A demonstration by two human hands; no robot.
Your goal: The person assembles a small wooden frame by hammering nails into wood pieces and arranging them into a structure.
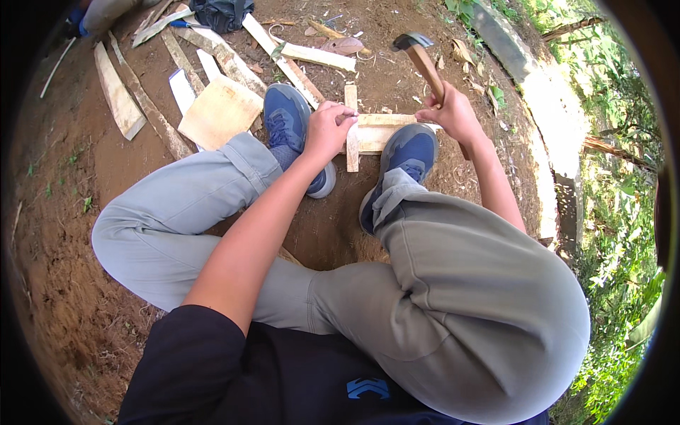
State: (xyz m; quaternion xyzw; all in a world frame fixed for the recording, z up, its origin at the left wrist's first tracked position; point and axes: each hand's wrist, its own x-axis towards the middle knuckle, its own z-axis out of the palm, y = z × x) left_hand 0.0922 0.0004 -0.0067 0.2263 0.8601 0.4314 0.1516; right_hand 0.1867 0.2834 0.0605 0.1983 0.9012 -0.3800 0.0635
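Note:
A claw hammer [425,67] with a wooden handle and dark metal head is raised in my right hand [459,117], its fingers wrapped round the handle. My left hand [330,133] is closed in a pinch over a narrow wooden strip [352,159]; whatever small thing sits between the fingertips is too small to make out. That strip lies crosswise over the left end of a pale wooden board [375,133]. My blue shoes [414,150] stand on either side of the crossing, the right one against the board.
Several planks and offcuts [117,92] lie on the brown soil at the upper left, with a squarish pale board [221,112] beside my left shoe. A dark bag [221,13] rests behind them. Along the right runs a concrete edge [503,42], with green plants beyond.

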